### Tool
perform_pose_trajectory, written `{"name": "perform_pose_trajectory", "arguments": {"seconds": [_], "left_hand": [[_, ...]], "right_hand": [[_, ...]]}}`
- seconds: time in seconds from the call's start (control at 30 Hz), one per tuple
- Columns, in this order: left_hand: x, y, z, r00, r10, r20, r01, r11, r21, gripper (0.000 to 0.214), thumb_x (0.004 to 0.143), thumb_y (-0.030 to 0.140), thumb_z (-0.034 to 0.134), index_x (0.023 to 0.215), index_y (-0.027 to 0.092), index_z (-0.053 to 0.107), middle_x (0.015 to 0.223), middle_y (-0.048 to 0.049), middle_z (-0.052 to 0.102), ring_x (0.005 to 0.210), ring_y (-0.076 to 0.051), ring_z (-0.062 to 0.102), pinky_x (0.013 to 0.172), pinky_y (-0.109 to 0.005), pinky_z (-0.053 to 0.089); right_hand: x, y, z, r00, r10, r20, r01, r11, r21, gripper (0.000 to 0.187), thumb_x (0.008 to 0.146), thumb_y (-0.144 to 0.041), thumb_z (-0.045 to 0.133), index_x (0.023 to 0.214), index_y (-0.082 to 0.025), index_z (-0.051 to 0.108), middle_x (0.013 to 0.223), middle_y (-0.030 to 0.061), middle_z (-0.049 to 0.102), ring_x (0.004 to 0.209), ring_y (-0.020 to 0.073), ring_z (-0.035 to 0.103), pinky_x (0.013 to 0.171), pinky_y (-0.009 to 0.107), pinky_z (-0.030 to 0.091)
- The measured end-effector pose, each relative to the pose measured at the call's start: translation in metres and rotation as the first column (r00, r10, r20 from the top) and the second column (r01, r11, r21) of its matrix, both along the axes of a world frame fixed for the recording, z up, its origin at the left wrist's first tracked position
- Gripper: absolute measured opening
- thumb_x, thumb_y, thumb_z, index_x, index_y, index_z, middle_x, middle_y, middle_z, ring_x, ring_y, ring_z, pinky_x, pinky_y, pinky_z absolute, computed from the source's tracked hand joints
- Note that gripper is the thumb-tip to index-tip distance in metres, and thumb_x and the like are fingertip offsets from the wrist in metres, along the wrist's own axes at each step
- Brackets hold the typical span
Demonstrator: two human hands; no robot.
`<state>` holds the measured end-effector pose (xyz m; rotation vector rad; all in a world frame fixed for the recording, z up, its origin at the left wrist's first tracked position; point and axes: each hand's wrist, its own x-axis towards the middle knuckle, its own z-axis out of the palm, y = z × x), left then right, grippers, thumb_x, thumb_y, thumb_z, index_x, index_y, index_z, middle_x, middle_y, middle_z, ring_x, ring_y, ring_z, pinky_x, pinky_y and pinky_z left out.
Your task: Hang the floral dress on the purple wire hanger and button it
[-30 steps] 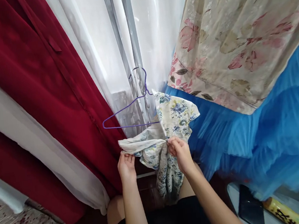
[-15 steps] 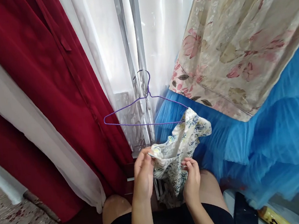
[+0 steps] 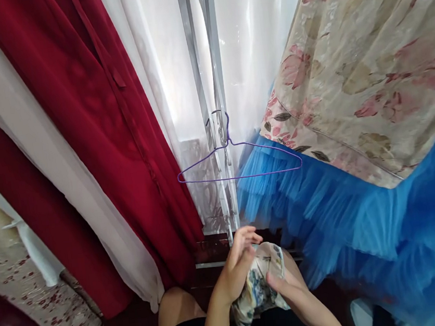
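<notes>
A small white garment with a blue-and-yellow floral print is bunched up above my lap. My right hand grips it from the right, thumb pressed on the cloth and the other fingers hidden behind it. Against its left side rests my left hand, its fingers loosely stretched and apart above the cloth. Beyond both hands, a thin purple hanger hangs bare by its hook from a metal rack post.
On the left hang long red and whitish drapes. A beige floral cloth and ruffled blue tulle fill the right side. White fabric hangs behind the rack, above a dark red floor.
The floral garment has come off the hanger's right end and moved down toward my lap, now bunched. My left hand has loosened its pinch. The hanger hangs level. The view has shifted left.
</notes>
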<state>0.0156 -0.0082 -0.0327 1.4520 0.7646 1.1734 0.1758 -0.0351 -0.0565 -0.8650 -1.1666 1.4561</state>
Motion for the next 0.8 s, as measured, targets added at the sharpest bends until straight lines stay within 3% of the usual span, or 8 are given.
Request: {"name": "perform_pose_trajectory", "arguments": {"seconds": [0.07,0.17,0.27,0.4,0.5,0.6,0.7,0.8], "left_hand": [[-0.006,-0.007,-0.015,0.986,-0.161,-0.048,0.16,0.987,-0.034,0.062,0.097,0.071,0.038,0.137,0.026,0.056,0.125,-0.011,0.065,0.121,-0.029,0.059,0.107,-0.042,0.042],[-0.014,-0.02,-0.042,0.914,-0.274,-0.299,0.292,0.956,0.014,0.063,0.081,0.075,0.062,0.121,0.027,0.068,0.115,-0.0085,0.069,0.11,-0.031,0.063,0.099,-0.04,0.046],[-0.03,-0.027,-0.07,0.792,-0.202,-0.577,0.331,0.935,0.128,0.05,0.064,0.069,0.082,0.088,0.025,0.072,0.084,-0.005,0.068,0.084,-0.026,0.064,0.099,-0.042,0.045],[-0.074,-0.019,-0.083,0.698,-0.002,-0.716,0.254,0.936,0.245,0.041,0.067,0.06,0.085,0.067,0.023,0.065,0.065,-0.0005,0.06,0.072,-0.021,0.062,0.112,-0.049,0.033],[-0.113,-0.005,-0.07,0.697,0.046,-0.715,0.214,0.939,0.27,0.021,0.078,0.047,0.081,0.075,0.027,0.073,0.069,-0.0012,0.067,0.077,-0.022,0.066,0.113,-0.049,0.033],[-0.147,0.009,-0.049,0.757,0.126,-0.641,0.112,0.942,0.317,0.007,0.078,0.037,0.079,0.081,0.031,0.078,0.073,-0.0024,0.073,0.075,-0.022,0.068,0.11,-0.047,0.038],[-0.171,0.022,-0.019,0.796,0.307,-0.522,-0.027,0.879,0.475,0.005,0.075,0.032,0.081,0.08,0.033,0.08,0.072,-0.0018,0.074,0.074,-0.022,0.07,0.108,-0.044,0.042],[-0.189,0.038,0.018,0.78,0.435,-0.451,-0.136,0.82,0.555,0.011,0.073,0.03,0.082,0.083,0.034,0.08,0.077,-0.0018,0.077,0.081,-0.024,0.072,0.114,-0.046,0.038]], "right_hand": [[0.009,-0.002,0.013,0.995,0.088,0.044,-0.087,0.995,-0.039,0.057,0.058,-0.062,0.085,0.106,-0.032,0.078,0.106,0.0113,0.076,0.119,0.0426,0.063,0.103,0.055,0.049],[0.026,-0.006,0.023,0.984,0.176,0.009,-0.173,0.978,-0.117,0.058,0.047,-0.063,0.088,0.093,-0.029,0.079,0.092,0.0133,0.075,0.105,0.0458,0.067,0.09,0.057,0.053],[0.043,-0.016,0.022,0.956,0.272,-0.108,-0.291,0.927,-0.238,0.065,0.047,-0.066,0.086,0.092,-0.02,0.077,0.084,0.0152,0.073,0.095,0.0432,0.07,0.087,0.054,0.053],[0.067,-0.027,0.015,0.954,0.283,-0.1,-0.3,0.903,-0.309,0.059,0.046,-0.057,0.09,0.092,-0.021,0.078,0.088,0.0148,0.074,0.096,0.0404,0.071,0.089,0.049,0.052],[0.085,-0.019,0.013,0.984,0.143,0.102,-0.109,0.953,-0.284,0.053,0.049,-0.051,0.092,0.092,-0.023,0.078,0.093,0.0131,0.075,0.097,0.0383,0.07,0.085,0.046,0.053],[0.096,0.01,0.021,0.931,-0.015,0.366,0.055,0.993,-0.101,0.033,0.062,-0.048,0.087,0.076,-0.021,0.075,0.073,0.0076,0.07,0.07,0.0286,0.066,0.066,0.038,0.053],[0.097,0.052,0.04,0.856,-0.078,0.511,-0.018,0.983,0.18,0.025,0.072,-0.041,0.079,0.065,-0.019,0.07,0.06,0.0039,0.063,0.055,0.0201,0.055,0.055,0.032,0.045],[0.088,0.098,0.068,0.786,-0.226,0.576,-0.052,0.904,0.425,0.022,0.074,-0.029,0.069,0.091,-0.018,0.078,0.073,0.0049,0.07,0.063,0.021,0.06,0.06,0.031,0.046]]}}
